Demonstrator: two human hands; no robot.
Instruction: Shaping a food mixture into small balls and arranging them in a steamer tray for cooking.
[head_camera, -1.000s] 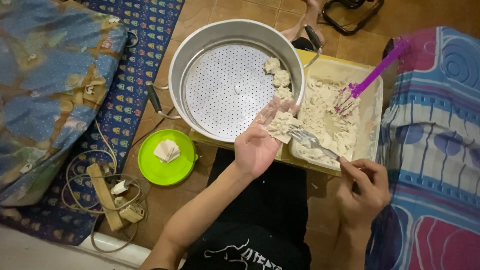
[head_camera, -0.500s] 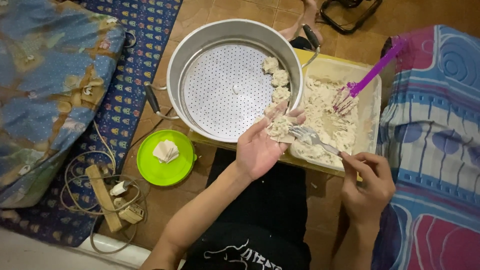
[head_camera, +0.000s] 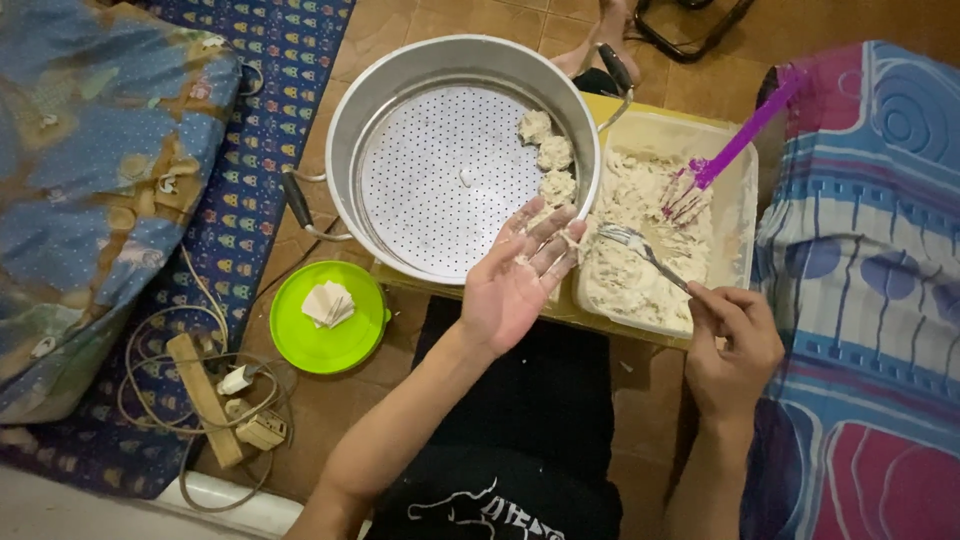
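Note:
My left hand (head_camera: 520, 275) is held palm up, fingers spread and dusted with flour, over the near rim of a large metal steamer pot (head_camera: 400, 75). Three pale dumplings (head_camera: 548, 155) lie on the pot's perforated tray at its right side. My right hand (head_camera: 735, 345) grips a metal fork (head_camera: 640, 248) whose tines point toward my left fingertips, above a pale rectangular container (head_camera: 745, 225) of whitish filling. A purple whisk (head_camera: 725, 150) rests in that container.
A green plate (head_camera: 300, 345) with a small stack of wrappers (head_camera: 328, 303) lies on the tiled floor to the left. Cables and a power strip (head_camera: 205, 400) lie further left, beside a blue patterned mat (head_camera: 250, 150). A striped cushion (head_camera: 865, 300) is at the right.
My left palm held a lump of filling with the fork against it; now the palm is bare and the fork has drawn slightly away to the right.

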